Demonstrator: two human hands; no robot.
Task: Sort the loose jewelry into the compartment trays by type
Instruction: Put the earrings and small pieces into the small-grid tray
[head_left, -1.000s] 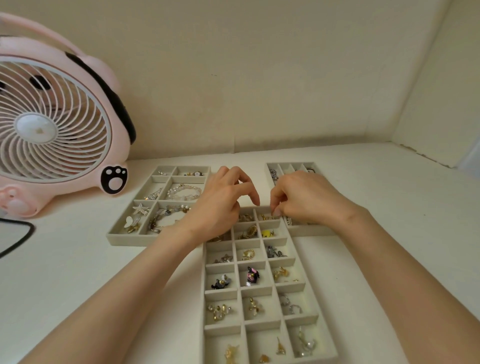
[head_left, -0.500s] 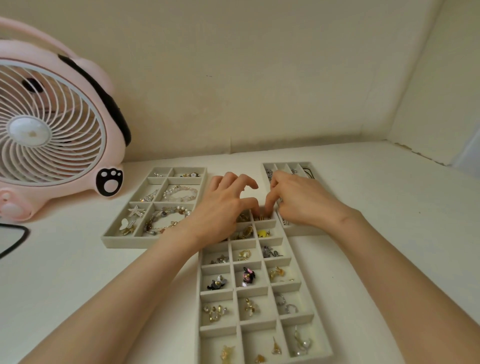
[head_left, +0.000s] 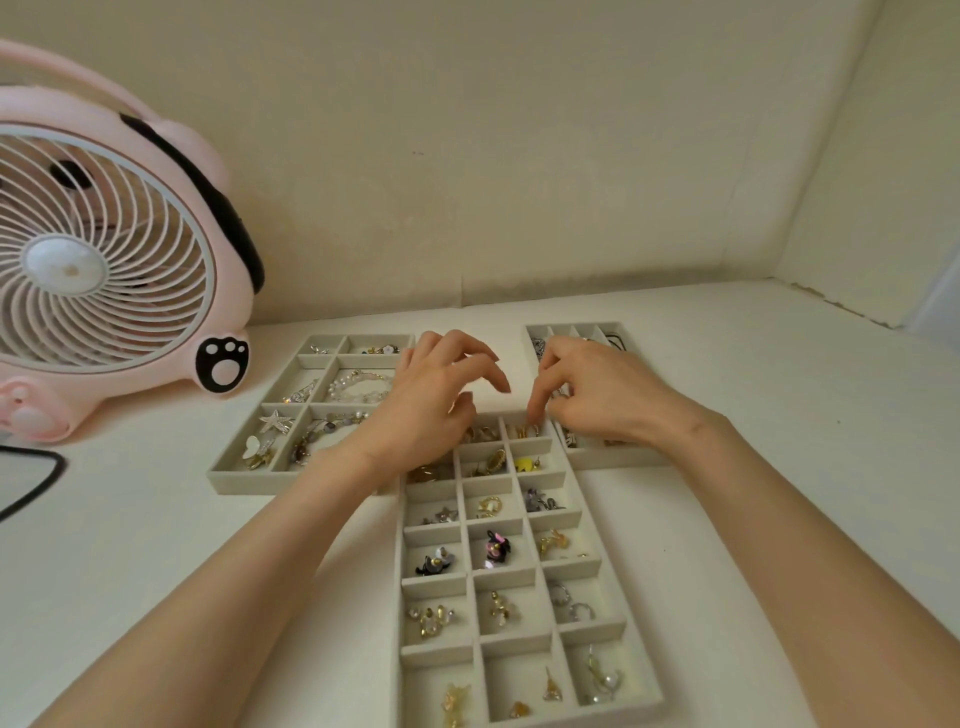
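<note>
Jewelry (head_left: 497, 548) is laid out in three grey trays on the counter (head_left: 130, 545). Small earrings and studs are kept in the middle tray (head_left: 511, 576), and bracelets and brooches in the left tray (head_left: 291, 480). The right tray (head_left: 618, 457) is largely hidden behind the right hand (head_left: 597, 395), and its pieces are hard to make out. That hand's forefinger is pointed down into the far right compartment of the middle tray, at what appear to be gold rings (head_left: 524, 431). Its thumb is hidden, so the grip cannot be told. The left hand (head_left: 431, 410) is arched over the tray's far left corner, grip wide, nothing seen in it. The tray's near end, a pink fan (head_left: 104, 270) and a dark cable (head_left: 36, 478) are cut off.
</note>
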